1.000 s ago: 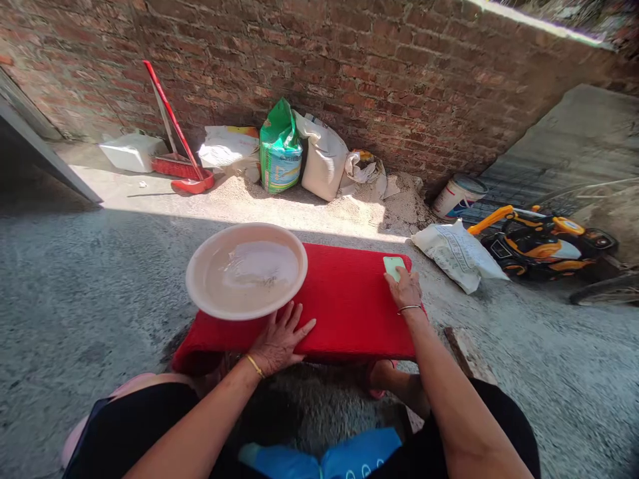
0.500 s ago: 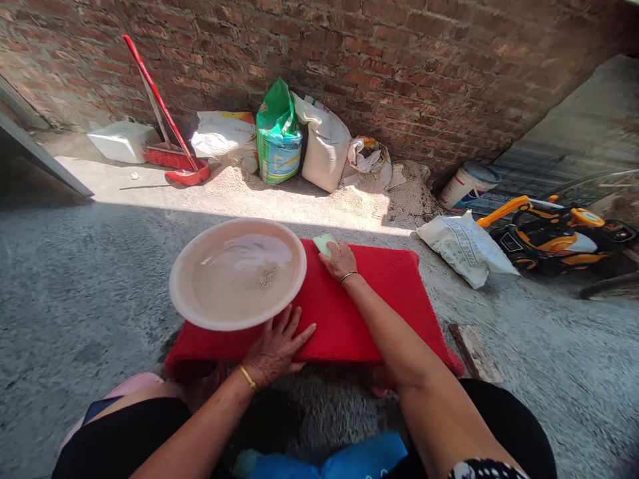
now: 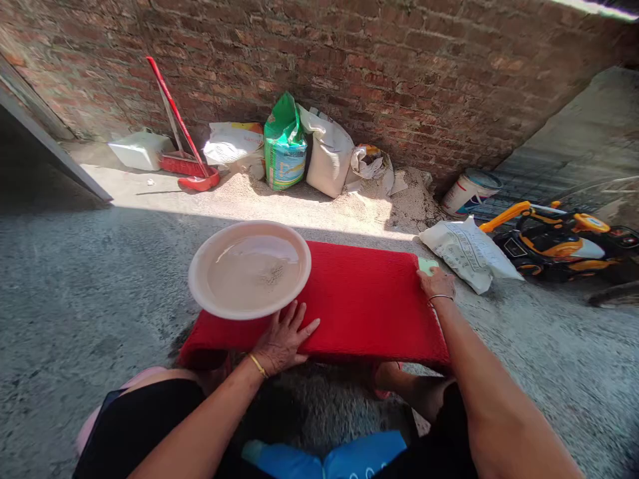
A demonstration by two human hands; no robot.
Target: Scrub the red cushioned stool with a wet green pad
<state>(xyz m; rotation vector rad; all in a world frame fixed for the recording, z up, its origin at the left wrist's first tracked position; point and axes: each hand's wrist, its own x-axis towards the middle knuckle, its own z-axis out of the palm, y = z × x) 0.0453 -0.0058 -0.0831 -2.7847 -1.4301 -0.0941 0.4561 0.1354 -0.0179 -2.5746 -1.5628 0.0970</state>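
Observation:
A thick red cloth (image 3: 364, 299) covers a low bench-like support in front of me. My left hand (image 3: 285, 339) lies flat on its near edge, fingers spread, just below the basin. At the cloth's far right corner, my right hand (image 3: 437, 282) is closed on a pale green block (image 3: 428, 265) with rounded corners; whether it is soap or a brush I cannot tell. A wide, pale pink basin (image 3: 200, 283) stands on the left part of the cloth, holding cloudy water with some bubbles.
Against the brick wall are a red broom and dustpan (image 3: 200, 179), a white box (image 3: 140, 150), a green bag (image 3: 285, 146) and sandy sacks (image 3: 329, 156). To the right are a white bag (image 3: 466, 249), a bucket (image 3: 469, 191) and an orange-black toy vehicle (image 3: 559, 243).
My right hand has slid the pale green block rightward across the red cloth, from beside the basin to the far right corner. My left hand stays on the near edge. The view has shifted slightly.

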